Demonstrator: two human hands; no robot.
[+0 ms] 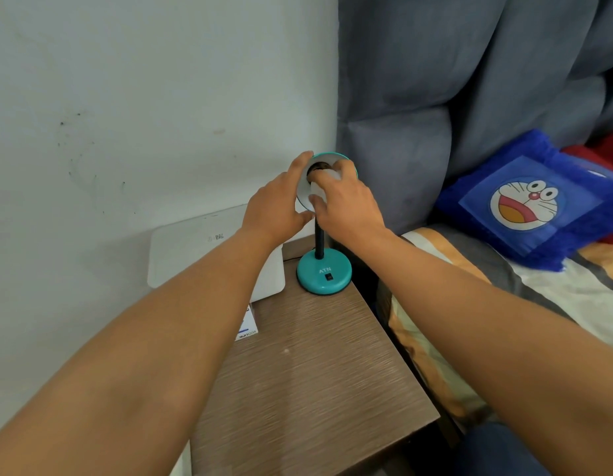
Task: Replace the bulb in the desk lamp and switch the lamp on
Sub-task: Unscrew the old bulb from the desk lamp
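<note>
A teal desk lamp stands at the far end of a brown bedside table (308, 372). Its round base (324, 273) carries a small black switch (329, 277), and a black neck rises to the shade (332, 156), which faces me with a white inside. My left hand (276, 206) grips the shade's left rim. My right hand (346, 197) is closed around a white bulb (327, 176) held at the dark socket in the shade's middle. Whether the bulb is seated in the socket is hidden by the fingers.
A white flat box (195, 249) leans against the wall left of the lamp, with a small printed carton (247, 326) below it. A grey padded headboard (435, 97) and a bed with a blue cartoon cushion (528, 204) lie close on the right.
</note>
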